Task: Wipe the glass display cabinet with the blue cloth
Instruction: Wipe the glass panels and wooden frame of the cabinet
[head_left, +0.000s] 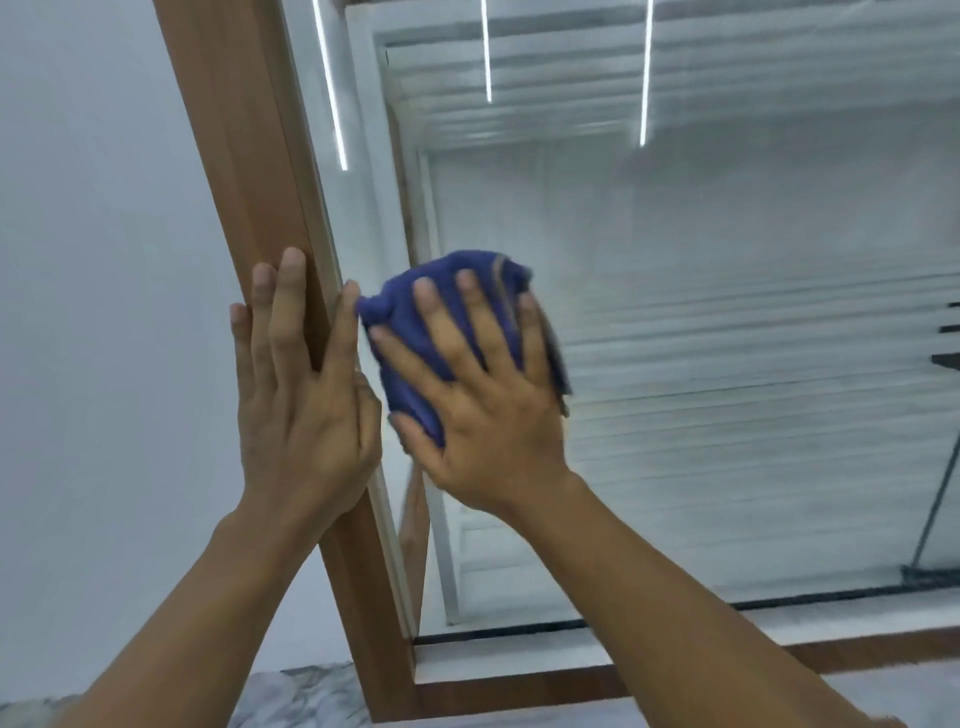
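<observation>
Marble table (304, 693) along the bottom edge. Left grip (301, 384) lies flat with fingers straight on the wood frame (234, 130), centre left, likely bracing. Right grip (483, 400) is splayed, fingers straight, pressing the cloth (397, 312) onto the glass (727, 249) mid-frame, just beside the frame. The spread palm probably evens the pressure.

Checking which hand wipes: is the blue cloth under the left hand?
No, the blue cloth lies under the right hand, pressed on the glass, while the left hand rests on the wooden frame.
</observation>
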